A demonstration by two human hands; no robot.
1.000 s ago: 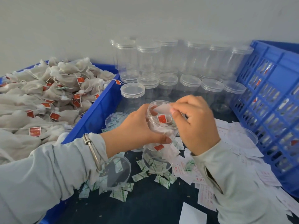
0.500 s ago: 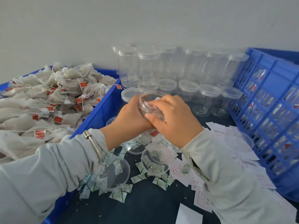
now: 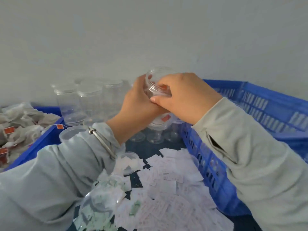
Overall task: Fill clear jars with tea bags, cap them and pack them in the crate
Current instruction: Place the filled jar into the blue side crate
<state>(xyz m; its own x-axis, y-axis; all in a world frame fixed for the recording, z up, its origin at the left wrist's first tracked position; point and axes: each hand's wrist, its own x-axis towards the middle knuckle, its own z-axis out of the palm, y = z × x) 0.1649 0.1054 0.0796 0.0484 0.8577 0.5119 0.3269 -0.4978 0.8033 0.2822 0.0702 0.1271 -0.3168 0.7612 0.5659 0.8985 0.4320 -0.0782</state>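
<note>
While the left hand (image 3: 138, 99) grips the clear jar (image 3: 156, 84), the right hand (image 3: 185, 95) curls over its mouth. Blue crate (image 3: 270, 105) sits at three o'clock.

The jar (image 3: 156, 84) held between the hands was made of clear, glossy plastic, and white tea bags with red tags could be seen through its wall. The same transparent, smooth plastic was seen on the empty jars (image 3: 80, 99) near the wall and on the loose lids (image 3: 130, 161). The crate (image 3: 260, 107) on the right was of blue moulded plastic with a slight shine, as was the bin (image 3: 41, 139) on the left. The tea bags (image 3: 18, 124) in that bin looked like soft, matt white mesh cloth with red paper tags. Thin white paper slips (image 3: 168, 177) were scattered on the dark, matt counter (image 3: 150, 147). A smooth, shiny metal bangle (image 3: 101, 140) was worn over a matt, pale cloth sleeve (image 3: 55, 172).
</note>
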